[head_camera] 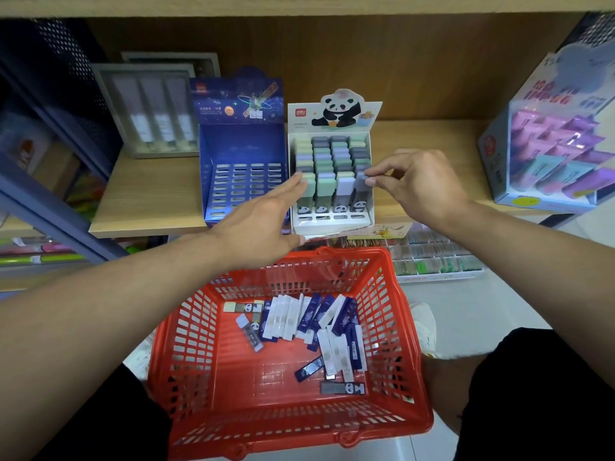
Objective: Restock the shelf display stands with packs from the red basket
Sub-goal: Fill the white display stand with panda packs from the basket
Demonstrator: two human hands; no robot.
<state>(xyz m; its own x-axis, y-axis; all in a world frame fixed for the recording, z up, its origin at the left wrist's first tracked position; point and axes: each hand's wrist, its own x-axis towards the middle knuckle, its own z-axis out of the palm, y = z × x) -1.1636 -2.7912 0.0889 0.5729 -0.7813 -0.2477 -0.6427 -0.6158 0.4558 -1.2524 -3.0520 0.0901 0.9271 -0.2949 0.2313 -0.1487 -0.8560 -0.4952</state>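
Wooden shelf (pixel 149 207): carries two display stands side by side, touching.

Blue stand (pixel 244 161), left: slotted tray, every visible slot vacant.

White panda stand (pixel 332 168), right: four columns of packs in green, grey, lilac and cream; front row of slots unfilled.

Right hand (pixel 422 184): over the stand's right edge, thumb and forefinger pinched narrow on a grey-lilac pack (pixel 361 186) standing at the front of the rightmost column.

Left hand (pixel 256 224): fingers extended and close together, holding nothing, tips touching the front green pack (pixel 309 189) of the leftmost column; palm covers the blue stand's near right corner.

Red basket (pixel 186 344): below the shelf edge, between the person's knees. Contents: loose heap of blue-and-white packs (pixel 327 322) toward the far right, plus a few panda packs (pixel 248 307), one lying apart near the front (pixel 342 388).

Surroundings: grey framed box (pixel 149 111) behind the blue stand at left; pale blue carton of pink and purple items (pixel 552 141) well apart at right; tray of small stock (pixel 436 257) on a lower level beyond the basket.
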